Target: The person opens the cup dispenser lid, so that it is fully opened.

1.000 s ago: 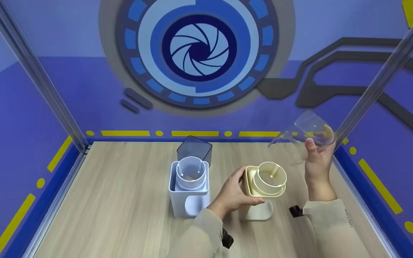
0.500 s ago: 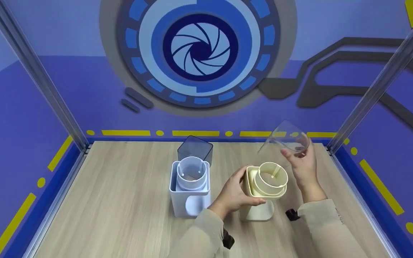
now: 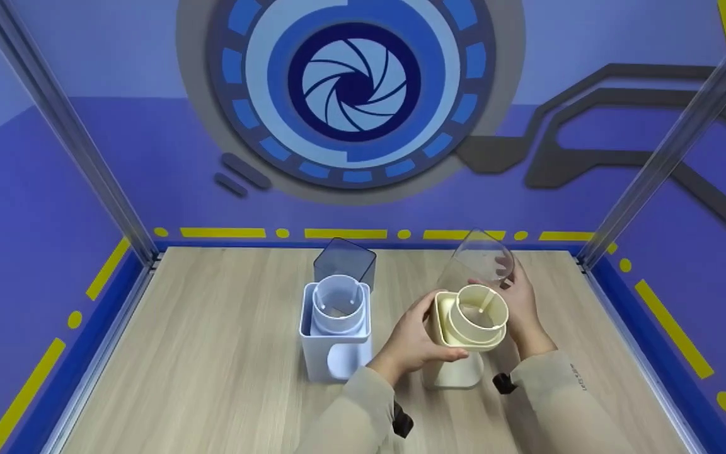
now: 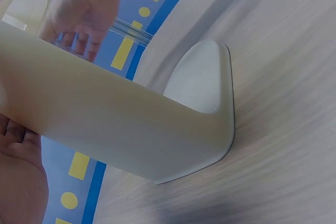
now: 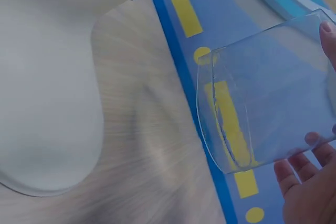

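A cream plastic holder (image 3: 457, 369) with a round collar (image 3: 481, 308) in its top stands on the table, its rounded foot toward me. My left hand (image 3: 408, 340) grips its upper part, thumb across the front and fingers at the left side. Beyond it, my right hand (image 3: 522, 309) holds a clear plastic cover (image 3: 473, 258) up at a tilt, partly hidden by the cream holder. In the right wrist view, fingers and thumb pinch the clear cover (image 5: 268, 93) near one end. The left wrist view shows the cream holder (image 4: 94, 103) from its side, base on the wood.
A pale blue holder (image 3: 316, 359) of similar shape stands to the left. Directly behind it is a smoky see-through cover (image 3: 344, 255). The wooden table (image 3: 212, 353) is bounded by blue walls and metal posts (image 3: 73, 139).
My right hand has brought the clear cover leftward and down, from the right side to just behind the cream holder. The left hand keeps its grip in place.
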Demonstrator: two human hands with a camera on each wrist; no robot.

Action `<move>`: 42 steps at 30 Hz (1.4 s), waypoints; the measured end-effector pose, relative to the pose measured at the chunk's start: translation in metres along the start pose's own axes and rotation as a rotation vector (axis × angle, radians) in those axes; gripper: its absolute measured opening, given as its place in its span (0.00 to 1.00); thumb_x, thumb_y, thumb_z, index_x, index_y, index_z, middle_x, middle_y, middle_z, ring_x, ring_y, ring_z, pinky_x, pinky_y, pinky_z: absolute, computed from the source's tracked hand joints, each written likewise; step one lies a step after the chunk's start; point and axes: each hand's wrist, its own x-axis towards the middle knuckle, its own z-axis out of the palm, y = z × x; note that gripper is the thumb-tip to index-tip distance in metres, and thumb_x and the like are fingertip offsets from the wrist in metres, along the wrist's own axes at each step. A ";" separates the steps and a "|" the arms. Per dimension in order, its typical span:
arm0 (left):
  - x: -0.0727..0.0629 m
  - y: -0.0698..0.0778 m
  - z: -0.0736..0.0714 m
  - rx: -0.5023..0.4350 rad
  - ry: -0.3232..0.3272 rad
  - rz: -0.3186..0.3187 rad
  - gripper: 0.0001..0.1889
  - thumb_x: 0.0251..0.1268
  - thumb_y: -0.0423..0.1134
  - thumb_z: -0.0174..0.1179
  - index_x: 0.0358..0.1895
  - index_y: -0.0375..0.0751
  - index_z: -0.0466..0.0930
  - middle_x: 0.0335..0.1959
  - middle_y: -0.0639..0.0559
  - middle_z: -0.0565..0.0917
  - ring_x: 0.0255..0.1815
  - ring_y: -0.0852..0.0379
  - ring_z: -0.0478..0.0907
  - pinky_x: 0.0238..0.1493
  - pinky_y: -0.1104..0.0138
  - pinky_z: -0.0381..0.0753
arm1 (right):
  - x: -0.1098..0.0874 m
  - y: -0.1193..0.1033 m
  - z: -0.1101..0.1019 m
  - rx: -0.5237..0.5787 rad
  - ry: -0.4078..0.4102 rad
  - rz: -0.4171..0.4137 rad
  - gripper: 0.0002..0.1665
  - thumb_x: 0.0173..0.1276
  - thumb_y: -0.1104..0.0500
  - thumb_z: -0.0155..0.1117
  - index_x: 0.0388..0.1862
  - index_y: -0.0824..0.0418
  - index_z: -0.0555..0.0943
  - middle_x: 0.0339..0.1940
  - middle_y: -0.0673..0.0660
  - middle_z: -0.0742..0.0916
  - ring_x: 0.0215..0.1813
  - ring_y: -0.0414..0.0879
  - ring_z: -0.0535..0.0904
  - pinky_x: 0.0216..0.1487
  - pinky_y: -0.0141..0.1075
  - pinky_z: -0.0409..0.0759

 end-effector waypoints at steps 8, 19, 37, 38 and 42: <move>-0.001 0.000 0.003 -0.008 -0.005 0.006 0.61 0.42 0.40 0.94 0.86 0.47 0.69 0.76 0.58 0.82 0.81 0.60 0.76 0.87 0.66 0.69 | 0.003 0.014 0.006 -0.019 -0.049 -0.031 0.60 0.76 0.65 0.75 0.97 0.56 0.52 0.88 0.68 0.72 0.82 0.62 0.72 0.82 0.46 0.72; -0.003 -0.001 0.008 -0.022 -0.001 0.000 0.61 0.42 0.40 0.94 0.85 0.54 0.70 0.77 0.59 0.81 0.82 0.60 0.75 0.89 0.63 0.68 | 0.000 0.026 0.012 -0.034 -0.056 -0.052 0.45 0.83 0.71 0.59 0.94 0.66 0.56 0.84 0.78 0.74 0.81 0.71 0.72 0.86 0.51 0.71; -0.008 0.005 0.004 0.003 -0.008 -0.015 0.61 0.48 0.46 0.91 0.88 0.56 0.65 0.79 0.58 0.78 0.80 0.59 0.75 0.88 0.60 0.70 | -0.010 0.032 0.024 0.001 -0.089 -0.114 0.58 0.77 0.62 0.74 0.96 0.56 0.51 0.85 0.71 0.72 0.84 0.72 0.70 0.88 0.63 0.67; -0.009 0.007 0.004 0.009 -0.007 -0.017 0.62 0.48 0.46 0.91 0.89 0.55 0.64 0.80 0.58 0.78 0.80 0.58 0.75 0.88 0.59 0.69 | -0.009 0.033 0.024 -0.008 -0.087 -0.123 0.59 0.76 0.61 0.76 0.95 0.57 0.51 0.85 0.71 0.72 0.83 0.73 0.71 0.87 0.64 0.68; -0.012 0.016 0.004 0.049 -0.007 -0.008 0.72 0.47 0.48 0.91 0.95 0.51 0.51 0.87 0.54 0.71 0.87 0.53 0.69 0.92 0.53 0.63 | -0.007 0.036 0.024 -0.024 -0.104 -0.149 0.66 0.72 0.59 0.80 0.96 0.59 0.47 0.86 0.74 0.69 0.83 0.75 0.69 0.87 0.69 0.67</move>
